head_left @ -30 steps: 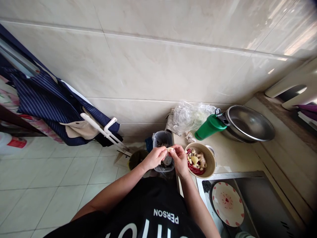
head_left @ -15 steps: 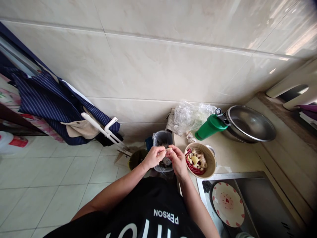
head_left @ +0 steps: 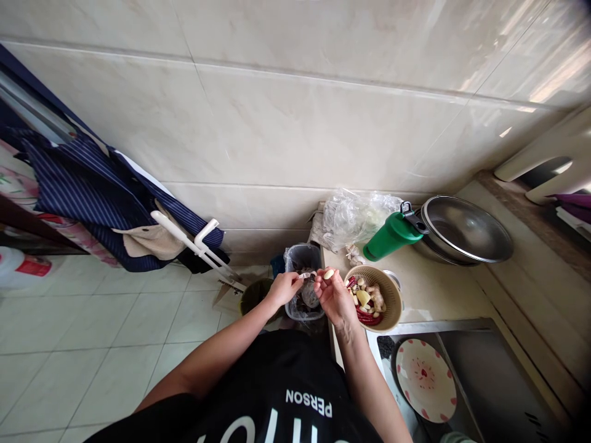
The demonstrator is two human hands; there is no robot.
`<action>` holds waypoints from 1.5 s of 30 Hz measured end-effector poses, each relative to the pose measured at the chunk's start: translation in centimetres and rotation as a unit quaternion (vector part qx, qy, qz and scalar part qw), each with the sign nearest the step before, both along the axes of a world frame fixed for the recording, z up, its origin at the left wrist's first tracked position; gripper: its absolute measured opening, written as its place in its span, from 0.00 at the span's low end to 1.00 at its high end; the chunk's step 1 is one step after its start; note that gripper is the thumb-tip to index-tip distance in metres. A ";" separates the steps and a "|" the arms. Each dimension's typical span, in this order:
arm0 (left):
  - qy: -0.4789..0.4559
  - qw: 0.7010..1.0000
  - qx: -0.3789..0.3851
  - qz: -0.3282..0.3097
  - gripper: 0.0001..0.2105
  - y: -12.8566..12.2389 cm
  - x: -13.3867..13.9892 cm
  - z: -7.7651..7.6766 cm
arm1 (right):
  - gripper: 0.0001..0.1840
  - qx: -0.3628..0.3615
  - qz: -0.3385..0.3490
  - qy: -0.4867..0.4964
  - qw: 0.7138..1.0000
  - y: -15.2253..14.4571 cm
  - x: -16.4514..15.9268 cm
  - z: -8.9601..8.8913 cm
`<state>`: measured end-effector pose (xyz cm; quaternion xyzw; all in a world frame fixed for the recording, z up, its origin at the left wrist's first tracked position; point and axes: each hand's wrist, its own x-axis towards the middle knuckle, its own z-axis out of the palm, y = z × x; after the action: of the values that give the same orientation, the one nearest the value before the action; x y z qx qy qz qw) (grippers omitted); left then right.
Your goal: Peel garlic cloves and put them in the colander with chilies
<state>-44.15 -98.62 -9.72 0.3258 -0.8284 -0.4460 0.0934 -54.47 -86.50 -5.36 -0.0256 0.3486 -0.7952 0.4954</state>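
Note:
A pale peeled garlic clove (head_left: 329, 274) rests in the fingers of my right hand (head_left: 336, 299), palm turned up beside the basket. My left hand (head_left: 284, 289) pinches a strip of garlic skin (head_left: 305, 275) over the trash bin (head_left: 295, 253), which is lined with clear plastic and has scraps inside. Right of my right hand stands a beige basket (head_left: 396, 306) holding red dried chilies (head_left: 369, 318), several garlic cloves, a cut yellowish piece (head_left: 364, 298) and a knob of ginger (head_left: 377, 299).
On the counter (head_left: 429, 301) are a green bottle (head_left: 392, 236), garlic bulbs (head_left: 354, 255), a clear plastic bag (head_left: 353, 215) and metal bowls (head_left: 466, 227). The sink (head_left: 489, 363) at right holds a patterned plate (head_left: 425, 381). Striped cloth (head_left: 92, 191) hangs at left near a white folding frame (head_left: 198, 246).
My hands have moved apart. The right one has turned palm up and shifted slightly right with the peeled clove; the left has moved slightly left, holding the skin.

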 end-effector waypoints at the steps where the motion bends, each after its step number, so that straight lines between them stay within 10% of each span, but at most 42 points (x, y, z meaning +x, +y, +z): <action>1: -0.006 1.000 -0.006 -0.001 0.14 -0.1 -0.1 -0.3 | 0.12 -0.004 0.005 -0.017 1.000 0.0 0.1 0.0; 6: -0.031 0.998 -0.038 -0.032 0.14 -0.2 -0.2 -0.7 | 0.12 -0.003 0.015 -0.027 1.000 0.0 0.1 0.2; 11: -0.014 0.999 -0.003 -0.033 0.17 -0.1 -0.1 -0.9 | 0.15 0.135 -0.062 0.223 0.963 1.7 -2.2 0.4; 13: 0.013 0.996 0.092 0.007 0.19 0.1 -0.3 -1.2 | 0.18 0.257 -0.110 0.401 0.873 3.0 -3.9 0.4; 17: 0.065 0.906 0.406 0.103 0.18 0.3 -0.9 -1.7 | 0.19 0.478 -0.112 0.630 0.602 5.3 -6.8 0.2; 22: 0.093 0.830 0.536 0.122 0.12 0.3 -1.0 -1.4 | 0.16 0.572 -0.035 0.665 0.480 6.1 -7.0 0.4; 25: 0.136 0.793 0.578 0.136 0.06 0.3 -0.8 -1.0 | 0.16 0.500 -0.074 0.680 0.532 5.3 -5.6 1.3; 30: 0.287 0.705 0.638 0.114 0.08 1.0 -0.8 0.3 | 0.14 0.282 0.066 0.599 0.747 2.1 -1.2 1.1; 34: 0.331 0.733 0.591 0.063 0.13 1.8 -1.2 1.7 | 0.16 0.240 0.108 0.530 0.806 0.0 1.4 -0.8; 37: 0.336 0.785 0.519 0.051 0.16 2.2 -1.1 2.4 | 0.14 0.247 0.077 0.520 0.814 -0.4 1.5 -1.3; 42: 0.181 0.941 0.280 0.056 0.20 2.2 -0.4 2.5 | 0.10 0.237 0.029 0.669 0.704 0.0 0.6 0.1; 45: 0.130 0.980 0.147 0.020 0.20 2.3 -0.1 3.1 | 0.12 0.232 0.033 0.667 0.707 -0.1 0.8 0.4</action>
<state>-44.28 -96.34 -6.65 0.2916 -0.7284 -0.5990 0.1601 -53.64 -86.59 -4.94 -0.4452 0.7604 -0.4486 0.1497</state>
